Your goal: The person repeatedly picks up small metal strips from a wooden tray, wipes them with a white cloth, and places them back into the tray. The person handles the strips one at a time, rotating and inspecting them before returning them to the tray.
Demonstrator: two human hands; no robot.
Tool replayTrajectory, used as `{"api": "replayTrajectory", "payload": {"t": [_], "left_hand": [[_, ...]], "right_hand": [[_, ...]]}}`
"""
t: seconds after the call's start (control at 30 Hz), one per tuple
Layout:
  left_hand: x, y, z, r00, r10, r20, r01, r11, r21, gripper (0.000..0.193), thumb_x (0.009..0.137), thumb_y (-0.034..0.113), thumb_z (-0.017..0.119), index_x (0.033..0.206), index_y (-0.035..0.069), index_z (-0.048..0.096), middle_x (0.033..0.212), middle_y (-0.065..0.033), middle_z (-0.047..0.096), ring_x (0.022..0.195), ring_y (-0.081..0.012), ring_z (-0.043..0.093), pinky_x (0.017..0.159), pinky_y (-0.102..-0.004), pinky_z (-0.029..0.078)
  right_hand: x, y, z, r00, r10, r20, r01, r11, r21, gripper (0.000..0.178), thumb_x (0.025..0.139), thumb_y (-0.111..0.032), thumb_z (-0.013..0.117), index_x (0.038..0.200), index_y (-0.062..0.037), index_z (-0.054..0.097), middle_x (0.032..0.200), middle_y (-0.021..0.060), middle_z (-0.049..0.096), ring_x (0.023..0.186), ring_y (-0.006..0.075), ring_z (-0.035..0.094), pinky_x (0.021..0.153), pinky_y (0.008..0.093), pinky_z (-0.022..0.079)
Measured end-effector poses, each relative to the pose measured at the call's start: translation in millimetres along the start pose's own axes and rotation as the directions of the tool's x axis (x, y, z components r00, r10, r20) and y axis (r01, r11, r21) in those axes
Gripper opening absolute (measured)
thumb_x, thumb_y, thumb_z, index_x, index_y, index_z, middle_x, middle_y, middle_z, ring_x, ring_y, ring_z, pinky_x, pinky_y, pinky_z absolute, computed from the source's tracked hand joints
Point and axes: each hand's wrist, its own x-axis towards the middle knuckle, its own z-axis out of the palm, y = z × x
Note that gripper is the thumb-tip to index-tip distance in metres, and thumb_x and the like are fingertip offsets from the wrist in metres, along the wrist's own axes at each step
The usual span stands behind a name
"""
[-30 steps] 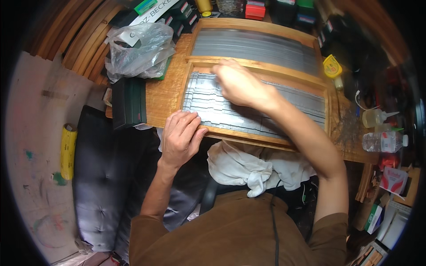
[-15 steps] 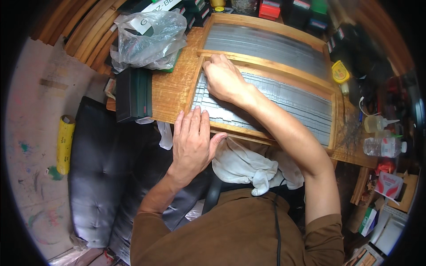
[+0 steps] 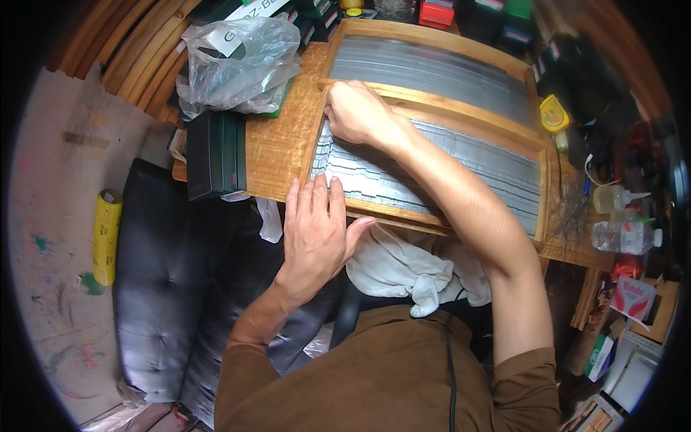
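Note:
A shallow wooden tray [image 3: 540, 198] lies on the table in front of me, filled with long, thin silver-grey metal strips [image 3: 497, 173] packed side by side. My left hand [image 3: 317, 234] rests flat at its near left corner, fingers stretched out and thumb apart, fingertips by the front rim. My right hand [image 3: 362, 115] reaches across to the far left corner of the same tray. Its fingers are curled in and pressed down there. Whatever they grip is hidden under the hand. My right forearm crosses over the strips and covers part of them.
Beyond lies a second wooden tray [image 3: 425, 29] of grey strips. A plastic bag [image 3: 245, 65] and dark boxes [image 3: 209, 155] crowd the left. At right are a yellow tape measure [image 3: 553, 115] and a plastic bottle [image 3: 622, 237]. A white cloth [image 3: 399, 270] hangs below the front edge.
My right hand has shifted slightly toward the left rim of the near tray, its fingers still curled. My left hand stays almost in place.

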Motion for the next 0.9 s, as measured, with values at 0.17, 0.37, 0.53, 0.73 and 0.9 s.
{"api": "replayTrajectory", "payload": {"t": [0.17, 0.37, 0.53, 0.73, 0.9], "left_hand": [[-0.7, -2.7, -1.9, 1.0, -0.004, 0.019, 0.004, 1.0, -0.013, 0.074, 0.094, 0.052, 0.068, 0.131, -0.011, 0.058, 0.131, -0.0298, 0.061, 0.12, -0.0401, 0.059, 0.115, -0.054, 0.037], [2.8, 1.7, -5.0, 0.999, 0.009, 0.045, -0.01, 1.0, 0.026, 0.073, 0.094, 0.051, 0.068, 0.13, -0.011, 0.059, 0.129, -0.0285, 0.062, 0.119, -0.0396, 0.059, 0.115, -0.0541, 0.037], [3.5, 1.0, -8.4, 1.0, -0.019, 0.009, 0.02, 0.999, -0.047, 0.065, 0.094, 0.044, 0.071, 0.127, -0.011, 0.061, 0.118, -0.0246, 0.066, 0.111, -0.0387, 0.062, 0.112, -0.0529, 0.04], [14.1, -9.5, -15.3, 0.991, -0.098, -0.087, 0.074, 0.967, -0.244, 0.03, 0.095, 0.018, 0.072, 0.113, -0.006, 0.068, 0.096, -0.0196, 0.068, 0.09, -0.0368, 0.065, 0.093, -0.047, 0.049], [46.1, -45.4, -0.7, 0.85, -0.468, -0.243, 0.2, 0.712, -0.673, 0.031, 0.094, 0.007, 0.073, 0.122, -0.007, 0.067, 0.106, -0.019, 0.074, 0.091, -0.0266, 0.071, 0.085, -0.0351, 0.055]], "right_hand": [[-0.7, -15.4, -11.2, 0.989, 0.085, 0.121, -0.081, 0.996, -0.036, 0.023, 0.077, -0.004, 0.071, 0.095, 0.0108, 0.074, 0.105, 0.0346, 0.071, 0.112, 0.0437, 0.069, 0.096, 0.046, 0.057], [-3.1, -15.6, -10.3, 0.992, 0.101, 0.069, -0.097, 0.993, -0.061, 0.026, 0.078, -0.008, 0.073, 0.097, 0.0092, 0.075, 0.104, 0.0331, 0.072, 0.109, 0.0426, 0.07, 0.095, 0.0452, 0.058], [4.3, -27.8, -32.7, 0.96, 0.2, 0.197, -0.208, 0.978, 0.017, 0.028, 0.079, -0.01, 0.071, 0.097, 0.011, 0.074, 0.105, 0.0347, 0.071, 0.106, 0.0436, 0.072, 0.094, 0.0458, 0.059], [8.8, -17.6, -34.3, 0.957, 0.212, 0.198, -0.234, 0.968, 0.093, 0.029, 0.078, -0.011, 0.069, 0.095, 0.0124, 0.073, 0.101, 0.036, 0.071, 0.103, 0.0447, 0.073, 0.091, 0.047, 0.059], [-5.8, -33.0, -60.1, 0.987, 0.103, 0.126, -0.125, 0.976, 0.181, 0.02, 0.08, -0.011, 0.066, 0.089, 0.0041, 0.076, 0.087, 0.0262, 0.074, 0.087, 0.0372, 0.076, 0.079, 0.044, 0.06]]}}
